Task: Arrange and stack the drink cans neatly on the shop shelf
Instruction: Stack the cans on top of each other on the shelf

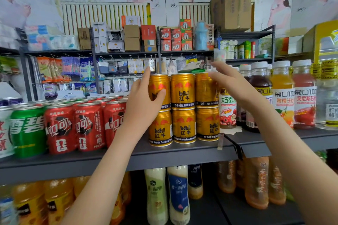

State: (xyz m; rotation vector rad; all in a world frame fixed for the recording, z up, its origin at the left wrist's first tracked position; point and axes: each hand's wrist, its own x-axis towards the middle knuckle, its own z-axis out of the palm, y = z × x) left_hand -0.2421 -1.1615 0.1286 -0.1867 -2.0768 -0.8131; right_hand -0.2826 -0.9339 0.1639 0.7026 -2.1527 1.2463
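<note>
Gold cans (pixel 182 91) with red bull emblems, dark blue lettering and black bands with white print fill centre frame. To their left, red cans (pixel 89 126) carry white script and a black-and-white ball motif, next to a green can (pixel 27 129) with white characters. At right, white-capped bottles (pixel 282 82) show orange, red and dark purple drink behind white labels. The shelf (pixel 182 153) is dark grey. Below it, orange-yellow bottles (pixel 31 201) sit lower left; at lower centre, creamy bottles (pixel 157 208) wear pale green and navy labels.
</note>
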